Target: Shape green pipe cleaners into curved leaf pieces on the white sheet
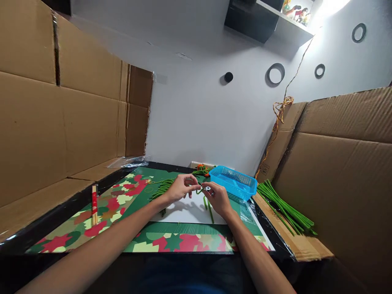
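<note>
Both my bare forearms reach in from the near edge, the left one slanting far and to the right, the right one slanting far and to the left, so that they converge. My left hand (184, 187) is bent at the wrist, its fingers curved over toward the right and its thumb reaching under them. My right hand (217, 198) angles left, its back partly toward me, thumb and forefinger drawn together in a pinch. The fingertips of my two hands nearly meet in the middle, with my wrists set wider apart.
</note>
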The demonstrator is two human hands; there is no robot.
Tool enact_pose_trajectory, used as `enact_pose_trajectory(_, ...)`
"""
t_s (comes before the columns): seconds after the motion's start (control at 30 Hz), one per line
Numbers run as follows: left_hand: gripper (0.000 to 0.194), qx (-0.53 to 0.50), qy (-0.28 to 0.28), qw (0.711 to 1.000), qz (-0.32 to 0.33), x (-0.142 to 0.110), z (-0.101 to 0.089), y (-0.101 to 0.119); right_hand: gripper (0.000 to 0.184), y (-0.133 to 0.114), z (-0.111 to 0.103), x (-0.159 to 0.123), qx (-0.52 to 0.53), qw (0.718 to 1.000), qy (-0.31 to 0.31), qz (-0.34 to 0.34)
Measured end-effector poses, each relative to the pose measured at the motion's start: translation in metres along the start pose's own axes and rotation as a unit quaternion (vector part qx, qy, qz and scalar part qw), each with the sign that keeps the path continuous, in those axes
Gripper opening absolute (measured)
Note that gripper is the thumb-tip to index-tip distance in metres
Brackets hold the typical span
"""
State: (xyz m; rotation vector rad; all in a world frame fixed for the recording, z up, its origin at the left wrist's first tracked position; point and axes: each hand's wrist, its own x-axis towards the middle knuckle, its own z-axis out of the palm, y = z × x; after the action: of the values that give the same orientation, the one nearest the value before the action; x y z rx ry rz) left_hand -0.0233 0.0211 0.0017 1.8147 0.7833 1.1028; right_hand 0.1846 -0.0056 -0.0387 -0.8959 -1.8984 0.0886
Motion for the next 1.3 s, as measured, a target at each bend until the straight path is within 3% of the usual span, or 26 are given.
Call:
enact_pose_trajectory(0.23,0.048,0.018,-0.019,1.0,-0.008,0.0,-0.001,0.0,0.014,-0.001,0.002,-0.002,-0.008,1.0,0.001,0.012)
enact_pose_trajectory(0.43,0.05,-0.019,-0.003,1.0,-0.01,0.0,0.0,0.003,0.01,-0.006,0.001,-0.004,-0.003,1.0,-0.022,0.005)
enact_pose_trajectory(0.87,0.041,0.005,-0.026,1.0,0.016,-0.004,0.002,0.006,0.029,-0.013,-0.004,-0.002,-0.038,0.999,-0.025,0.004)
enact_pose_trajectory(1.03,0.034,0.019,-0.052,0.998,0.022,-0.006,0.003,0.009,0.024,-0.012,-0.004,-0.003,-0.063,0.998,-0.025,-0.002)
enact_pose_trajectory(1.3,0.035,-0.015,-0.049,0.998,0.026,-0.003,0.003,0.004,0.021,-0.014,-0.007,-0.003,-0.077,0.996,-0.032,-0.007)
